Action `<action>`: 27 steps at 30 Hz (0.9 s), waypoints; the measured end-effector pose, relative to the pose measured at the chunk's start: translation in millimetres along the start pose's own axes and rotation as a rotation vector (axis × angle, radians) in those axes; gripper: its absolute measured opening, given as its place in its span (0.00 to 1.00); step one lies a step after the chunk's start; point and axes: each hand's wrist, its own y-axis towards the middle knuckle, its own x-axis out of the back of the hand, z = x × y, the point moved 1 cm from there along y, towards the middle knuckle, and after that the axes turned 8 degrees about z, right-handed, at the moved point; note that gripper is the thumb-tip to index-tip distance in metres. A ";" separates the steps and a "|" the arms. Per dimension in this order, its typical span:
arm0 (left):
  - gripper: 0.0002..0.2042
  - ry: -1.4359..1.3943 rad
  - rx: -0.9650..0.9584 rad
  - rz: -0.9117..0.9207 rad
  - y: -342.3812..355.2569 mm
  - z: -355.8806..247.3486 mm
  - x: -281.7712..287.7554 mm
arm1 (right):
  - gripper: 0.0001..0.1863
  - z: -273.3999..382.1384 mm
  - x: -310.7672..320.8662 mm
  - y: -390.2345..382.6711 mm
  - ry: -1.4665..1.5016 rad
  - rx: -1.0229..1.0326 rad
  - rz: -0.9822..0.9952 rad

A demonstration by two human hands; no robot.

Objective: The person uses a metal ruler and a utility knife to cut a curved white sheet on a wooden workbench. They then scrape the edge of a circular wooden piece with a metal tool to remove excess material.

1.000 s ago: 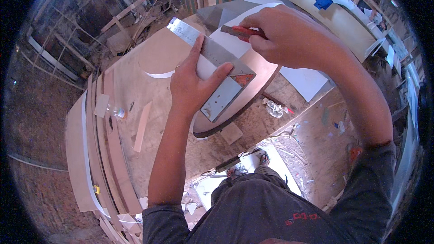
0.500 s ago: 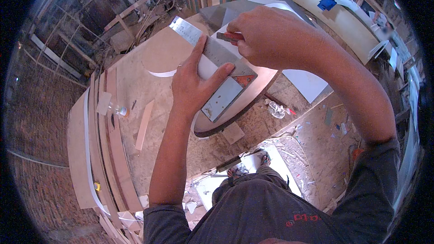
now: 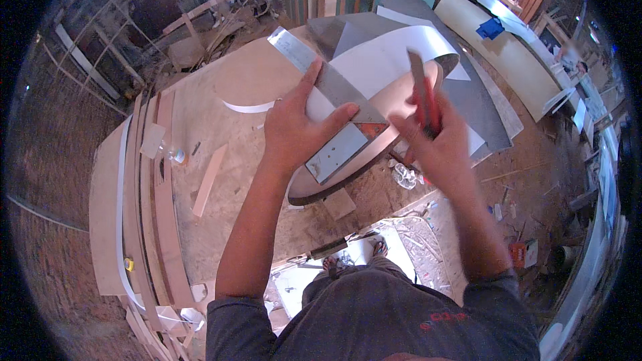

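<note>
One metal square (image 3: 343, 92) — grey, orange-cornered

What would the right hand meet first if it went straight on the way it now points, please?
Probably the curled white sheet, which lies in line with the red-handled tool in the right hand, though one view leaves their depth unclear.

The metal square (image 3: 339, 89) looks scuffed, the curled white sheet (image 3: 381, 57) smooth and glossy, the wooden bench (image 3: 231, 137) matt.
</note>
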 end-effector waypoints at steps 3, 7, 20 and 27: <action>0.50 0.042 -0.035 -0.032 -1.7 2.2 0.3 | 0.27 -9.7 -42.4 -19.4 0.496 -0.058 -0.030; 0.50 0.013 -0.091 -0.059 -5.6 5.0 2.2 | 0.26 4.4 -60.2 -17.4 0.756 -0.086 0.043; 0.47 -0.033 -0.214 -0.154 -15.5 3.4 -9.2 | 0.22 3.8 -62.3 -16.6 0.852 -0.149 -0.024; 0.45 -0.159 -0.190 -0.137 -25.3 12.3 -7.0 | 0.19 6.9 -63.2 -19.4 0.846 -0.129 0.003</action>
